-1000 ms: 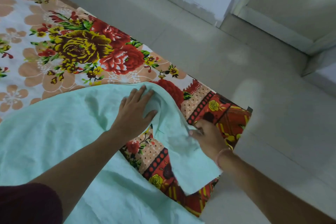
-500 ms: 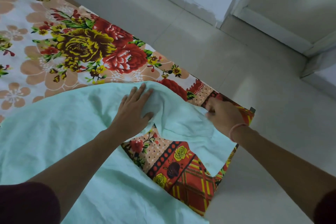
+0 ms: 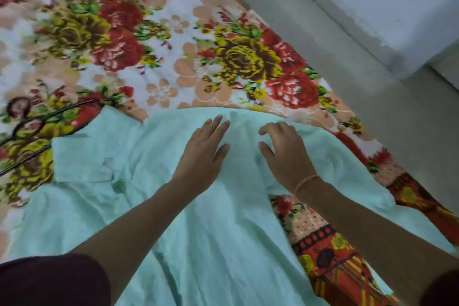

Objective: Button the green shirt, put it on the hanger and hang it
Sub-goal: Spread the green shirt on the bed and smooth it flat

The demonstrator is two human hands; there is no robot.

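The pale green shirt [image 3: 139, 171] lies spread on a flowered bed cover, its collar pointing to the left. My left hand [image 3: 202, 154] rests flat on the cloth near the shoulder, fingers apart. My right hand [image 3: 285, 151] lies beside it on the shirt with its fingers curled onto the fabric, holding nothing that I can see. One sleeve [image 3: 360, 181] trails off to the right toward the bed's edge. A thin black wire hanger [image 3: 42, 122] lies on the cover just left of the collar.
The flowered bed cover [image 3: 173, 57] fills the left and far side. Its red patterned border [image 3: 330, 256] marks the bed's right edge. Beyond it lies grey tiled floor [image 3: 409, 126], with a pale wall base [image 3: 372, 7] at the top right.
My right hand has let the sleeve drop and moved left onto the shirt beside my left hand. The view has swung left, which brings the collar and the hanger into sight.
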